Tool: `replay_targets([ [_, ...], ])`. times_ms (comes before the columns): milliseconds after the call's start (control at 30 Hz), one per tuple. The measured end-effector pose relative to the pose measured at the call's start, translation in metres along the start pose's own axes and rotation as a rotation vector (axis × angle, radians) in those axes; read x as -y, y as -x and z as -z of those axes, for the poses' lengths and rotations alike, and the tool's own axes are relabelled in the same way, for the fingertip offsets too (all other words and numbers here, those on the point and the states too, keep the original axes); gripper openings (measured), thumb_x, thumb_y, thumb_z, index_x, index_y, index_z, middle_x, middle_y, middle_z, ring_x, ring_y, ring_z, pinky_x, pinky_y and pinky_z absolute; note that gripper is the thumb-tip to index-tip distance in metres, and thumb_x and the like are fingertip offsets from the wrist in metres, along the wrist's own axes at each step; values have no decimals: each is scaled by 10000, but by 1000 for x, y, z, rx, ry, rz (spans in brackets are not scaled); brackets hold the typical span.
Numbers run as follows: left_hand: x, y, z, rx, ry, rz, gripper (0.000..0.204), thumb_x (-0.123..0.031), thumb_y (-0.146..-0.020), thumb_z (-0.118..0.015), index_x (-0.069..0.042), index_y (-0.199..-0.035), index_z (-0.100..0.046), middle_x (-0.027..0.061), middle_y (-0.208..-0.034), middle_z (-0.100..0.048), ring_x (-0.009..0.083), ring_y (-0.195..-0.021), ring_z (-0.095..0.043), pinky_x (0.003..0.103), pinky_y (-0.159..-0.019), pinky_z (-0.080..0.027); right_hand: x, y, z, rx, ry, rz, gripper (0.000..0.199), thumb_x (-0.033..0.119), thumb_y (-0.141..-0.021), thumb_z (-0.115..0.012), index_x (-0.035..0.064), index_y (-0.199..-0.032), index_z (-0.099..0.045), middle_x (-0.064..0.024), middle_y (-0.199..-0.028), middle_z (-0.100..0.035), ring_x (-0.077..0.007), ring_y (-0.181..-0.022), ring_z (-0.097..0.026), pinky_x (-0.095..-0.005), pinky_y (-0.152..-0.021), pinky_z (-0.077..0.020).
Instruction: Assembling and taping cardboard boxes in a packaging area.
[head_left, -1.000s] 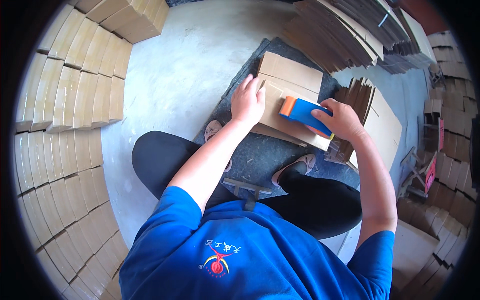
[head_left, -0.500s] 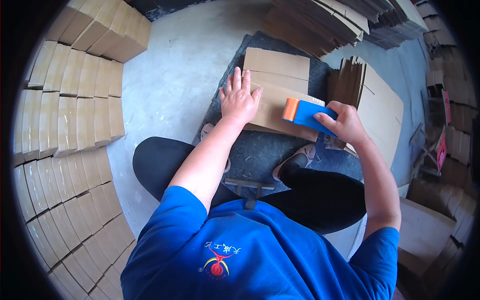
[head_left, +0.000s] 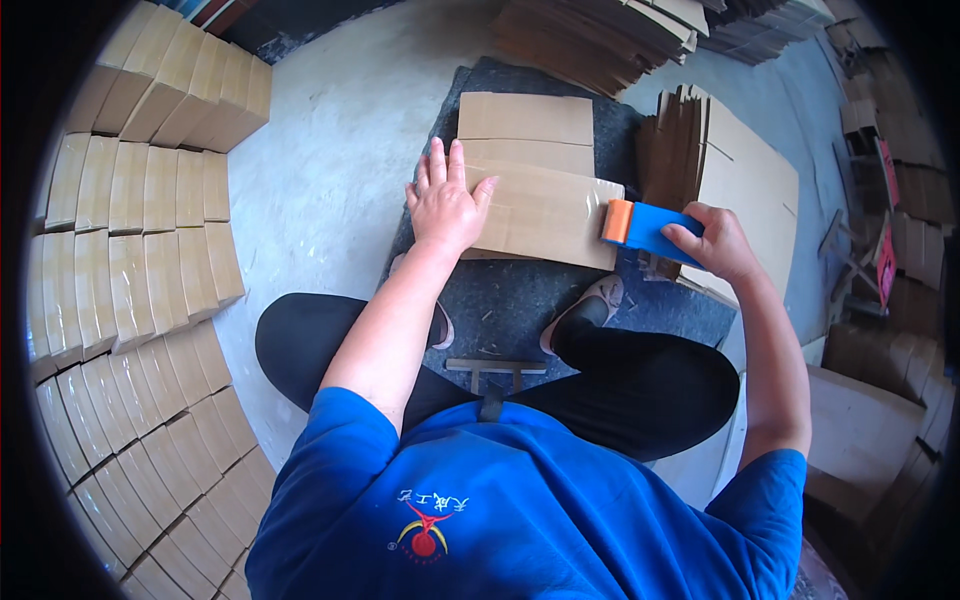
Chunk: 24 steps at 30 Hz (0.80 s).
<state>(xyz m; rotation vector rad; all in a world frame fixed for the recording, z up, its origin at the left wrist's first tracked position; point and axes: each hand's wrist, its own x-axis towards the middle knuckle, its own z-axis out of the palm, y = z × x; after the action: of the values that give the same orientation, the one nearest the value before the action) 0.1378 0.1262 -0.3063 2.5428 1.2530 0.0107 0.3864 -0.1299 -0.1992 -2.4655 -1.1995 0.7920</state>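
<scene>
In front of me lies a brown cardboard box (head_left: 545, 215) on a dark mat, with a flap standing out from its far side. My left hand (head_left: 447, 207) rests flat on the box's left end, fingers spread. My right hand (head_left: 718, 243) grips a blue tape dispenser (head_left: 655, 232) with an orange roller end. That orange end sits at the right edge of the box. A shiny strip of clear tape shows near that edge. My right fingers are partly hidden behind the dispenser.
Folded cardboard sheets (head_left: 740, 170) stand stacked just right of the box, with more flat stacks (head_left: 600, 45) behind. Rows of taped boxes (head_left: 130, 280) are piled along the left. The dark mat (head_left: 500, 300) lies under the box, and my feet are on it.
My right hand has moved the tape dispenser rightward across the box to its right edge. The left hand remains pressed on the left end. The whole view has shifted slightly.
</scene>
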Motion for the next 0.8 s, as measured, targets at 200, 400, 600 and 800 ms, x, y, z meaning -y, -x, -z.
replay_targets([
  [200, -19, 9, -8, -255, -169, -304, 486, -228, -958, -462, -82, -1422, -435, 146, -1569, -249, 310, -1467, -188, 501, -1184, -137, -1, -1, -3, -20, -21, -8, 499, 477, -820, -687, -11, -921, -690, -156, -740, -668, -235, -681, -668, -354, -668, -544],
  [400, -102, 39, -13, 86, 196, -653, 660, -260, -753, -613, -97, -1376, -471, 114, -1547, -307, 253, -1470, -193, 515, -1201, -49, -7, -2, -5, -17, -50, 11, 472, 465, -801, -709, 1, -884, -690, -155, -736, -669, -243, -681, -669, -358, -668, -542],
  [600, -132, 39, -15, 115, 40, -534, 1119, -707, -615, -724, -176, -1504, -300, 123, -1585, -204, 276, -1485, -119, 583, -1169, 15, -19, -6, -7, -30, -100, 35, 484, 480, -787, -720, 0, -842, -688, -149, -725, -664, -241, -677, -663, -352, -662, -536],
  [800, -135, 42, -12, 162, -42, -467, 1027, -586, -670, -721, -191, -1512, -285, 90, -1603, -158, 250, -1494, -68, 594, -1164, 44, -44, 2, 9, -4, -111, 6, 464, 461, -789, -717, -2, -796, -683, -135, -687, -642, -207, -637, -626, -339, -641, -514],
])
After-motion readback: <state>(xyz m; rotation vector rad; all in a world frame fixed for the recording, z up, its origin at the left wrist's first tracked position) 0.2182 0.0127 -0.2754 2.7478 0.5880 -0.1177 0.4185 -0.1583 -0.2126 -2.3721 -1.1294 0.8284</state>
